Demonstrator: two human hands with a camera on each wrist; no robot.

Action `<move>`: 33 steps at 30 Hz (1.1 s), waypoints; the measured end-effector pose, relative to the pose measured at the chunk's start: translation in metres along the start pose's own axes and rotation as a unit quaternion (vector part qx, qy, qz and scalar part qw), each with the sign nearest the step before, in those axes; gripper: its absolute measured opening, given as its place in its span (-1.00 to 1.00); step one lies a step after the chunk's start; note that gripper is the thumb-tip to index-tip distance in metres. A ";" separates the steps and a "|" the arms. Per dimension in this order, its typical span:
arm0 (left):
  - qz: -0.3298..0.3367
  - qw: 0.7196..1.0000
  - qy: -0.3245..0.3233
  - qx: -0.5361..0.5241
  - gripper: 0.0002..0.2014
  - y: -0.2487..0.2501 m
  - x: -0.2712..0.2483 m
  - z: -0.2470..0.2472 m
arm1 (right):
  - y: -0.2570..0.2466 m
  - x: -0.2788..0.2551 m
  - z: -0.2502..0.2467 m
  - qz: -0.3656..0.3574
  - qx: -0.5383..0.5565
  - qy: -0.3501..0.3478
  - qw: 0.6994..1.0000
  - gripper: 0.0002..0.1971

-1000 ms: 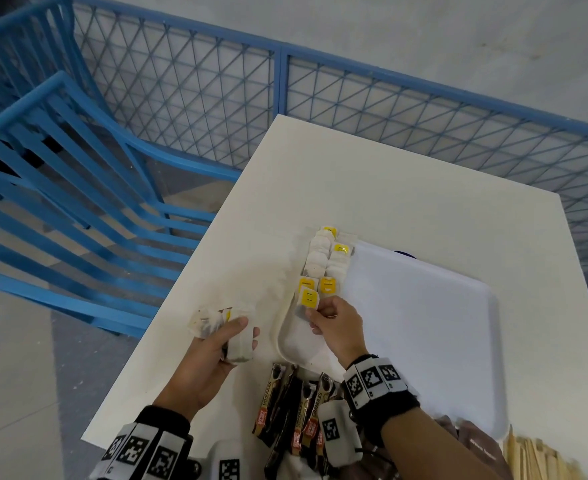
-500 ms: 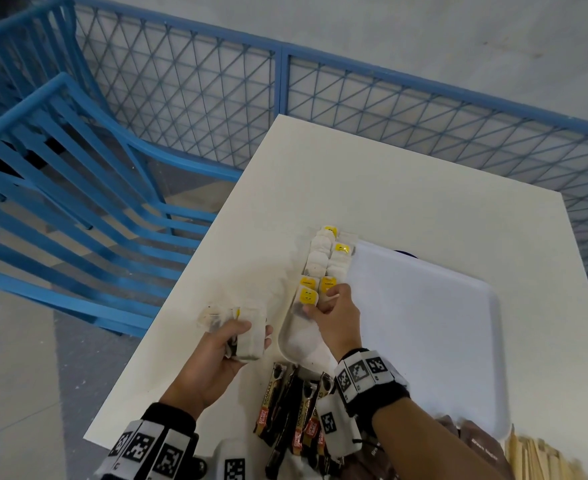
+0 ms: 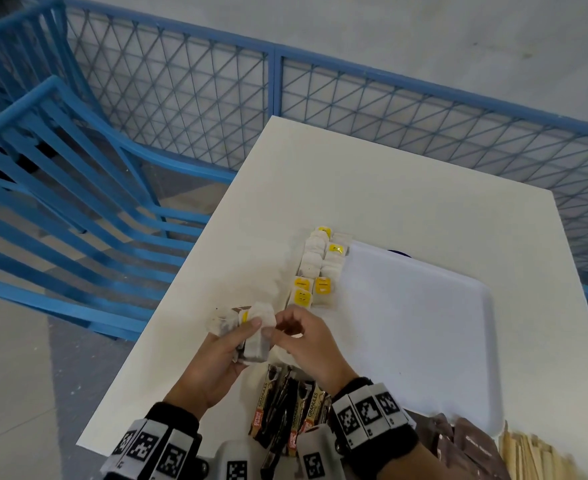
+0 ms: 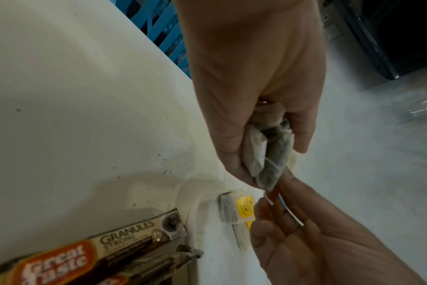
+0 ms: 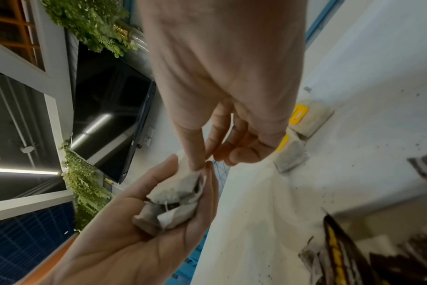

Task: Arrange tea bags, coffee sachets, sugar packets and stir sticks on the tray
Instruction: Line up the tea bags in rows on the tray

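My left hand (image 3: 249, 329) grips a bunch of white tea bags (image 3: 261, 318) just off the left rim of the white tray (image 3: 424, 323). My right hand (image 3: 278, 332) meets it, thumb and forefinger pinching the edge of one tea bag (image 5: 195, 173) in that bunch. In the left wrist view the bunch (image 4: 271, 160) hangs from the curled left fingers. Two rows of tea bags with yellow tags (image 3: 316, 268) lie along the tray's left side. Coffee sachets (image 3: 278, 407) lie loose on the table in front of the tray. Wooden stir sticks (image 3: 531, 455) sit at the bottom right.
The white table (image 3: 354, 188) extends beyond the tray. Brown packets (image 3: 469, 441) lie by the stir sticks. A blue mesh fence (image 3: 271, 88) and blue railings (image 3: 60, 202) border the table at the back and left. Most of the tray's surface is bare.
My right hand has drawn back from the tea bag rows on the tray to the bunch. My left hand has brought the bunch rightward, toward the tray's edge.
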State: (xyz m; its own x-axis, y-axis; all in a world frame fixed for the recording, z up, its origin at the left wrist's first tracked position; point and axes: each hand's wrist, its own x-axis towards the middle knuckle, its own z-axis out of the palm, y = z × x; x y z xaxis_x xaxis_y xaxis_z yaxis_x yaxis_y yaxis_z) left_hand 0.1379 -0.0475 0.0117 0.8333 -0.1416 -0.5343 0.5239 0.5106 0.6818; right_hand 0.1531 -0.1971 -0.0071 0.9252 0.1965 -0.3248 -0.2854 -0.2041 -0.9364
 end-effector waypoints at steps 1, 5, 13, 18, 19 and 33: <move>0.001 1.000 -0.006 0.005 -0.62 -0.001 0.000 0.001 | 0.000 0.000 -0.002 0.003 0.005 0.010 1.000 -0.87; 0.002 1.000 -0.015 0.004 -0.73 -0.003 0.000 0.004 | -0.004 -0.003 -0.011 0.013 0.019 0.046 0.999 -0.87; 0.000 1.000 0.023 -0.012 -0.82 -0.005 0.002 0.004 | -0.008 -0.016 -0.019 -0.085 -0.047 0.159 0.982 -0.84; -0.009 1.000 0.009 0.012 -0.75 -0.004 0.002 0.011 | -0.002 -0.023 -0.010 -0.182 -0.172 0.100 0.963 -0.85; -0.011 1.000 0.009 0.010 -0.71 -0.003 0.002 0.011 | -0.001 -0.024 -0.009 -0.189 -0.170 0.075 0.964 -0.84; -0.012 0.999 0.006 -0.038 -0.74 -0.001 0.000 0.010 | 0.002 -0.023 -0.028 -0.072 -0.035 0.006 0.997 -0.61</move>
State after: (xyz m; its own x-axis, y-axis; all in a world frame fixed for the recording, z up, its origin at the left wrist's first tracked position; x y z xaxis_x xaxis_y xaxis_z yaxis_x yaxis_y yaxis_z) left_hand 0.1386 -0.0566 0.0161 0.8179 -0.1441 -0.5570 0.5286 0.5702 0.6288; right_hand 0.1386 -0.2291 0.0026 0.9584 0.2165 -0.1858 -0.1317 -0.2418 -0.9613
